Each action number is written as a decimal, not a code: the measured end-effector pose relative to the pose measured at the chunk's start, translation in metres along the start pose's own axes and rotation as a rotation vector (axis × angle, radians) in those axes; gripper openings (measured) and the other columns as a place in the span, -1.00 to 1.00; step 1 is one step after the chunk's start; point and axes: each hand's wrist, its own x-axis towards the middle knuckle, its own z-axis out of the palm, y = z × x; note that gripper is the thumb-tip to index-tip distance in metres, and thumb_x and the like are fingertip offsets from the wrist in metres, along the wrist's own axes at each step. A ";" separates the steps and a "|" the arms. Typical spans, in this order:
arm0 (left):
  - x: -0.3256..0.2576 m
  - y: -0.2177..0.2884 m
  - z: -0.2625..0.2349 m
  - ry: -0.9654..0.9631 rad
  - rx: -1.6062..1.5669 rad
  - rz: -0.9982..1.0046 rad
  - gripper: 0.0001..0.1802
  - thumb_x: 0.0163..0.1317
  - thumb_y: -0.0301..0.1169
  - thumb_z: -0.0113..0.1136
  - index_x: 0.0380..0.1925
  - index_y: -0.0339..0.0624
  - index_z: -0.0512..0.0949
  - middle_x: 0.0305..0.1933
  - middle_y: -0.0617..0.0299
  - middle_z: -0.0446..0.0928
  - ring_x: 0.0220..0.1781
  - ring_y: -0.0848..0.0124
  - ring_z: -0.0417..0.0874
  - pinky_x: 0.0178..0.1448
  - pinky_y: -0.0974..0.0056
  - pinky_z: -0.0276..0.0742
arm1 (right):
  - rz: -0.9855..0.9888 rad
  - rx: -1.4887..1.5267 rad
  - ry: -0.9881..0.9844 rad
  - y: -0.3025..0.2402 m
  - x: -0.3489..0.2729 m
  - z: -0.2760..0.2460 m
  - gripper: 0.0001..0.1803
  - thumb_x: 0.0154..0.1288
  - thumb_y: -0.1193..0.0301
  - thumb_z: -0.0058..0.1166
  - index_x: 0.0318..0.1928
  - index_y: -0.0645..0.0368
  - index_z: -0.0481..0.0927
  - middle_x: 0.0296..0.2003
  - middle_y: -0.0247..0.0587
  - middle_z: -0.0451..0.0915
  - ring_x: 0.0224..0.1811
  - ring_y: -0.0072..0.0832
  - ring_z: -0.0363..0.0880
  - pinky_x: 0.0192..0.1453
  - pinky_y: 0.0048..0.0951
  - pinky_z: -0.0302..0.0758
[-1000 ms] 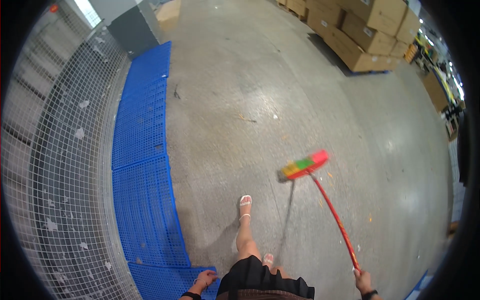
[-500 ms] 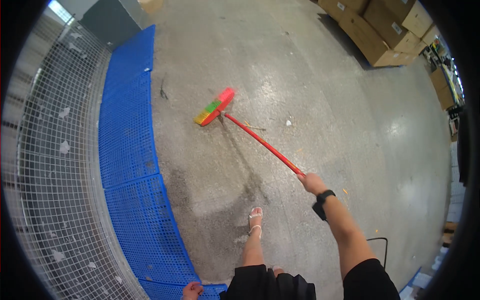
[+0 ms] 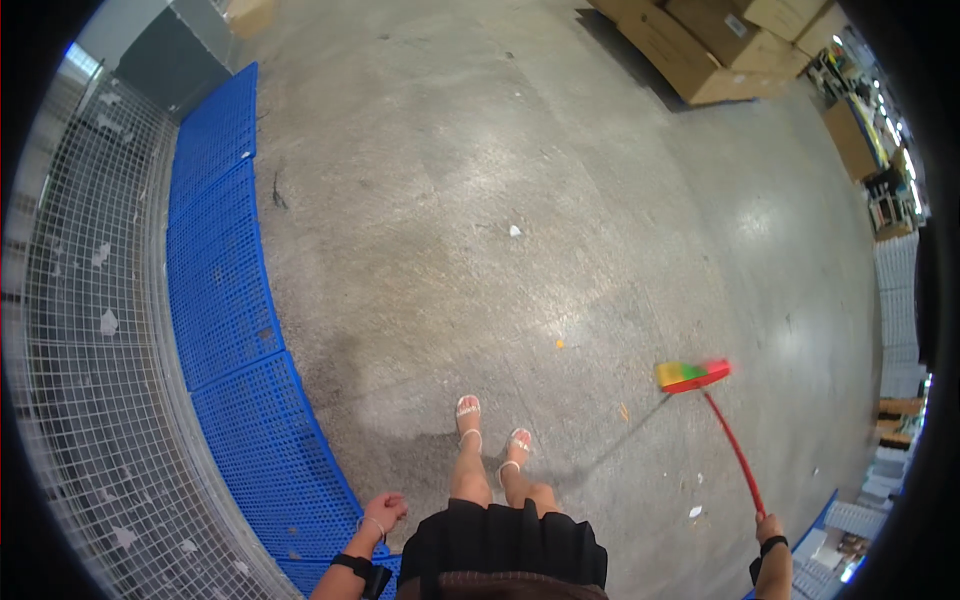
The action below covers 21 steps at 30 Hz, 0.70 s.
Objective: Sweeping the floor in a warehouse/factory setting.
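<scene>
At the lower right, my right hand (image 3: 769,527) is closed round the top end of a red broom handle. The broom (image 3: 697,383) has a red head with yellow, green and pink bristles, blurred a little by motion, and its head is low over the concrete floor to the right of my feet. My left hand (image 3: 385,510) hangs free beside my skirt, fingers loosely bent and holding nothing, near the blue plastic grid panels (image 3: 228,280). Bits of litter lie about, among them a white scrap (image 3: 515,231), an orange piece (image 3: 559,343) and a pale scrap (image 3: 695,512).
A wire mesh fence (image 3: 90,300) runs along the left behind the blue panels. Large cardboard boxes (image 3: 690,50) are stacked at the far right. White stacked goods (image 3: 897,310) line the right edge. A dark strand (image 3: 279,190) lies by the panels.
The broom has swung from ahead on the left to the right side, with my right hand drawn back and rightward. My left hand has come further into view. Both feet now show.
</scene>
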 end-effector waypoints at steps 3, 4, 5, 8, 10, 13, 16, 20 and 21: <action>-0.016 0.008 0.008 -0.019 0.076 0.027 -0.72 -0.13 -0.50 0.10 -0.32 -0.27 0.41 -0.53 0.21 0.46 -0.55 0.51 0.44 -0.47 0.45 0.37 | 0.115 0.409 -0.017 -0.021 -0.033 -0.024 -0.57 0.06 0.20 -0.14 -0.54 0.43 0.43 -0.57 0.22 0.42 -0.47 -0.01 0.43 -0.42 -0.21 0.36; -0.019 0.009 0.010 -0.034 0.100 0.036 -0.72 -0.13 -0.50 0.10 -0.32 -0.27 0.41 -0.54 0.22 0.45 -0.55 0.51 0.44 -0.47 0.45 0.37 | 0.139 0.412 -0.023 -0.004 -0.038 -0.013 -0.57 0.06 0.20 -0.14 -0.54 0.43 0.43 -0.57 0.22 0.42 -0.47 -0.01 0.43 -0.42 -0.21 0.36; -0.021 0.011 0.012 -0.051 0.126 0.047 -0.72 -0.13 -0.50 0.09 -0.32 -0.27 0.41 -0.55 0.23 0.45 -0.56 0.51 0.44 -0.48 0.45 0.37 | 0.079 0.387 0.076 0.016 -0.042 0.007 -0.57 0.06 0.20 -0.14 -0.56 0.43 0.43 -0.59 0.21 0.42 -0.48 -0.02 0.43 -0.43 -0.22 0.35; -0.013 -0.007 0.014 -0.049 0.179 0.024 -0.74 -0.13 -0.51 0.10 -0.34 -0.27 0.42 -0.56 0.24 0.44 -0.58 0.50 0.43 -0.49 0.45 0.37 | 0.011 0.529 0.120 0.046 -0.068 0.050 -0.57 0.07 0.22 -0.17 -0.60 0.43 0.41 -0.69 0.15 0.38 -0.57 -0.10 0.44 -0.49 -0.25 0.30; -0.013 -0.012 0.016 -0.040 0.276 0.033 -0.75 -0.15 -0.53 0.10 -0.37 -0.29 0.41 -0.56 0.22 0.44 -0.60 0.48 0.43 -0.52 0.42 0.38 | -0.109 0.824 0.039 0.001 -0.101 0.021 -0.57 0.07 0.19 -0.20 -0.63 0.38 0.40 -0.75 0.07 0.33 -0.68 -0.18 0.36 -0.56 -0.27 0.25; -0.013 -0.013 0.018 -0.045 0.254 0.031 -0.76 -0.15 -0.54 0.10 -0.38 -0.31 0.40 -0.56 0.18 0.43 -0.58 0.44 0.45 -0.53 0.39 0.40 | -0.300 0.719 -0.178 -0.080 -0.084 0.020 -0.51 0.09 0.09 -0.27 -0.64 0.29 0.39 -0.73 -0.01 0.35 -0.67 -0.25 0.33 -0.57 -0.26 0.22; -0.012 -0.007 0.013 -0.121 0.408 0.105 -0.73 -0.09 -0.46 0.06 -0.31 -0.28 0.37 -0.52 0.20 0.43 -0.55 0.47 0.42 -0.49 0.40 0.38 | -0.566 0.719 -0.150 -0.189 -0.063 0.019 -0.52 0.10 0.05 -0.31 -0.48 0.25 0.44 -0.53 0.03 0.45 -0.45 -0.12 0.41 -0.37 -0.22 0.32; -0.047 0.045 0.032 -0.164 0.450 0.143 -0.72 -0.03 -0.43 0.01 -0.26 -0.28 0.36 -0.54 0.23 0.41 -0.53 0.51 0.38 -0.46 0.43 0.36 | -0.633 0.571 -0.264 -0.261 -0.033 0.021 -0.52 0.08 0.04 -0.30 -0.40 0.23 0.45 -0.43 0.03 0.45 -0.33 -0.14 0.42 -0.27 -0.25 0.34; -0.041 0.043 0.020 -0.142 0.471 0.142 -0.72 -0.03 -0.43 0.01 -0.26 -0.28 0.36 -0.54 0.23 0.41 -0.53 0.51 0.38 -0.46 0.43 0.36 | -0.674 0.493 -0.285 -0.273 -0.031 0.027 -0.52 0.08 0.04 -0.30 -0.38 0.23 0.45 -0.40 0.01 0.45 -0.30 -0.16 0.41 -0.26 -0.26 0.35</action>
